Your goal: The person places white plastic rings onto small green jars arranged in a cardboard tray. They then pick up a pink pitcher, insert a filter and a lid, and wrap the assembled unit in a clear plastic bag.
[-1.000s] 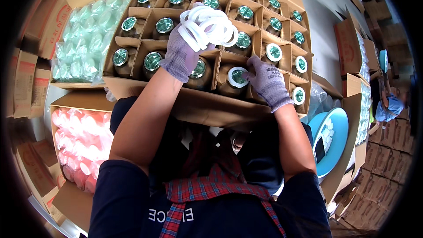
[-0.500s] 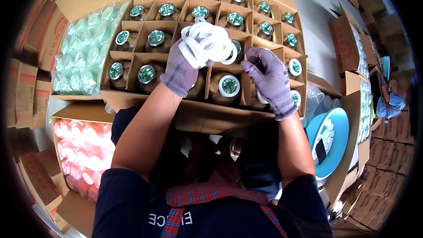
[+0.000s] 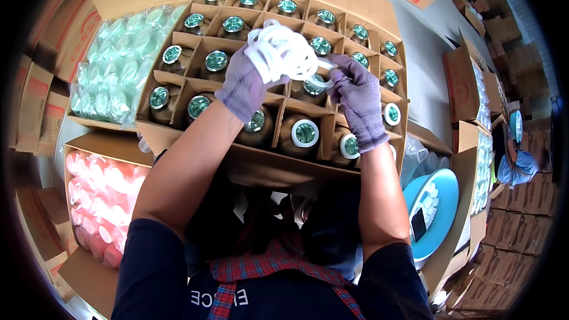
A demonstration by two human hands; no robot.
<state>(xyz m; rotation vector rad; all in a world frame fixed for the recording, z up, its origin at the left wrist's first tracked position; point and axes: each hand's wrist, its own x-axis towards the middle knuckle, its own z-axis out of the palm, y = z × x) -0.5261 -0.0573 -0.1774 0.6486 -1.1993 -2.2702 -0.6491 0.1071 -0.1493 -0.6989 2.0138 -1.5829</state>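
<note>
My left hand (image 3: 246, 83), in a purple knit glove, is closed round a bunch of white rings (image 3: 278, 53) that bulges above its fingers. With thumb and fingers, my gloved right hand (image 3: 357, 92) pinches the edge of one white ring (image 3: 320, 82) at the right side of the bunch. Beneath both hands is a divided cardboard box (image 3: 237, 149) holding glass bottles, one to a compartment, with shiny green mouths. White rings sit round the mouths of several bottles at the near right, such as one bottle (image 3: 304, 133) in the front row. My left forearm and hand hide some compartments.
An open carton of bagged pale green lids (image 3: 121, 59) lies at the left, with bagged pink lids (image 3: 106, 195) nearer me. At the right stands a blue basin (image 3: 447, 201) with small white pieces and a dark flat object. Stacked cartons (image 3: 515, 219) and another person (image 3: 518, 166) are farther right.
My right hand has moved up and slightly left to the bunch and now grips a ring. A front-row bottle that was largely behind that hand now shows a white ring. The view has shifted slightly.
</note>
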